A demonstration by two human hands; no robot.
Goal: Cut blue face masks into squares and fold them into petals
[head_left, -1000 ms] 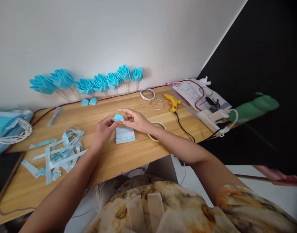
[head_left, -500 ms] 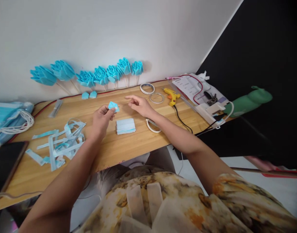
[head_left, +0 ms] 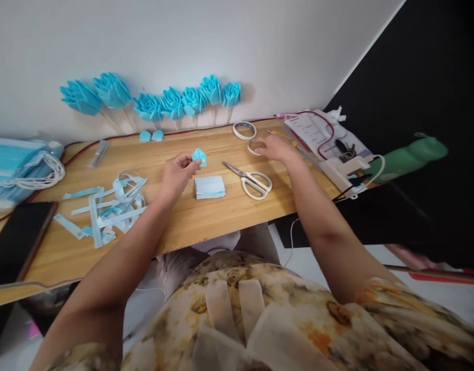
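My left hand (head_left: 177,174) is closed in a pinch on a small folded blue piece (head_left: 199,156), held just above the wooden table (head_left: 182,226). Right below and beside it lies a small stack of pale blue squares (head_left: 209,186). My right hand (head_left: 276,149) is stretched to the back right and lies over the yellow glue gun (head_left: 280,134), of which only a sliver shows. Its fingertips reach a thin tape ring (head_left: 252,149). Whether it grips the gun is hidden. White-handled scissors (head_left: 252,181) lie between the two hands.
Several blue paper roses on sticks (head_left: 170,102) lean on the wall. A tape roll (head_left: 244,130) lies behind the scissors. Blue strip scraps (head_left: 105,208), a stack of face masks (head_left: 16,165) and a dark phone (head_left: 16,239) sit left; papers, keys and a charger (head_left: 329,144) right.
My right hand let go of the folded piece and swung right and back onto the glue gun, uncovering the scissors. My left hand kept the piece. The view shifted.
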